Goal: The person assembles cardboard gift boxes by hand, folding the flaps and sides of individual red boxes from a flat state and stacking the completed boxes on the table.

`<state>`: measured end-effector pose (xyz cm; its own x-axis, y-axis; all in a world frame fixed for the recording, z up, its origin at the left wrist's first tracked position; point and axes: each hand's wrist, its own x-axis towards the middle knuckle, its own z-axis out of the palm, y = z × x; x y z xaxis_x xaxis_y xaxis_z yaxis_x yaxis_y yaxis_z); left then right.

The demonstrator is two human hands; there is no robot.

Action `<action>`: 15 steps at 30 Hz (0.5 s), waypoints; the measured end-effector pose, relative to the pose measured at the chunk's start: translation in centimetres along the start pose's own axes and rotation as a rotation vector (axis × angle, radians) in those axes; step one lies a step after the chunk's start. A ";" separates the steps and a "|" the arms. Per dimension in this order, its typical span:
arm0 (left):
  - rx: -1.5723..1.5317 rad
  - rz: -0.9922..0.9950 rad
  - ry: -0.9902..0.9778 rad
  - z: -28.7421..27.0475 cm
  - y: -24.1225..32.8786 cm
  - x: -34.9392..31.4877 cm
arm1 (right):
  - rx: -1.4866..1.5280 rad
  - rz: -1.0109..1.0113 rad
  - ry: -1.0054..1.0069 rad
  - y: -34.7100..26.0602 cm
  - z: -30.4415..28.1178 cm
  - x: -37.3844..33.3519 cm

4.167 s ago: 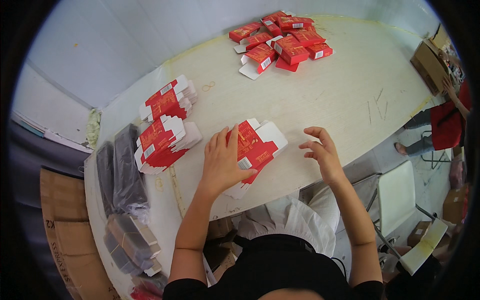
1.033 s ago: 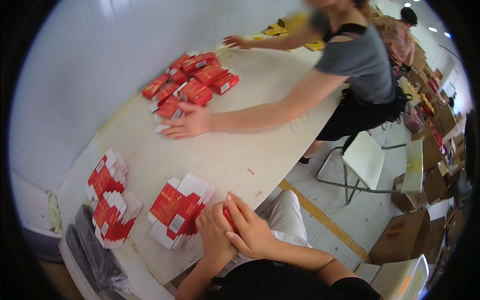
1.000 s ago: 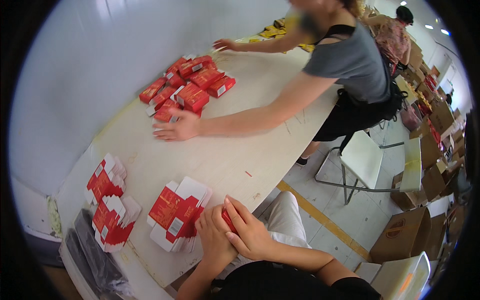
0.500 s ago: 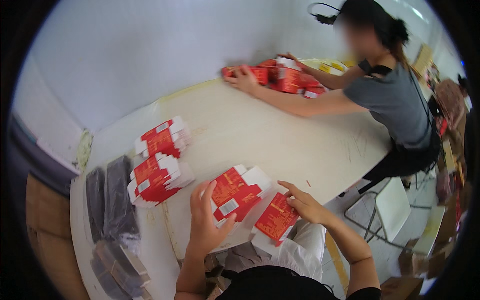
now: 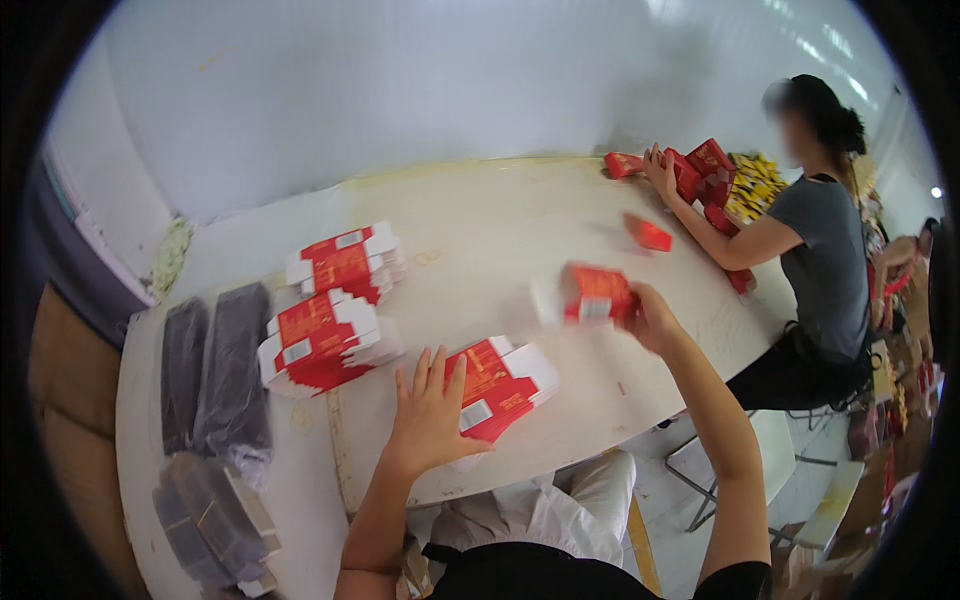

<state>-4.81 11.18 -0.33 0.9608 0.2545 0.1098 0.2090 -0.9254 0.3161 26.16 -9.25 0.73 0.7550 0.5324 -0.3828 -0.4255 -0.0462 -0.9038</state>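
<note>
My left hand [image 5: 432, 412] rests on the left end of a stack of flat red-and-white cartons [image 5: 497, 385] at the table's near edge. Its fingers are spread, with the thumb along the stack's near side. Out over the middle of the table, my right hand [image 5: 652, 318] grips a red folding carton [image 5: 598, 294] with a white flap towards the left; both are blurred by motion. Beyond it a smaller red carton [image 5: 650, 234], also smeared, is close to the co-worker's forearm.
Two more stacks of flat cartons, a nearer one [image 5: 322, 340] and a farther one [image 5: 345, 260], lie left. Dark wrapped bundles [image 5: 235, 370] and clear plastic trays [image 5: 210, 520] line the left edge. A co-worker [image 5: 825, 230] handles red boxes [image 5: 700, 172] beside yellow packets [image 5: 757, 187]; a white chair [image 5: 770, 450] stands right.
My right hand has carried the carton from near my lap forward over the table. My left hand has settled flatter on the stack. The small red carton now shows near the co-worker.
</note>
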 end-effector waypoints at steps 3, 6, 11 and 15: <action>0.064 0.054 -0.141 0.0 0.8 1.9 | 0.258 -0.048 0.360 -1.8 -4.1 5.1; 0.026 0.097 -0.150 0.3 -0.2 2.8 | 0.111 -0.085 0.475 -1.4 -7.1 6.7; 0.013 0.083 -0.119 0.4 -0.1 3.2 | -0.176 -0.036 0.423 2.1 -6.6 4.3; 0.006 0.073 -0.060 0.3 0.6 3.1 | -0.200 -0.030 0.310 4.4 -4.0 0.2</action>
<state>-1.65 11.28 -0.09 0.9827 0.1690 0.0761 0.1386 -0.9426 0.3037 26.41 -12.80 -4.10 0.8937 0.2564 -0.3681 -0.3185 -0.2152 -0.9232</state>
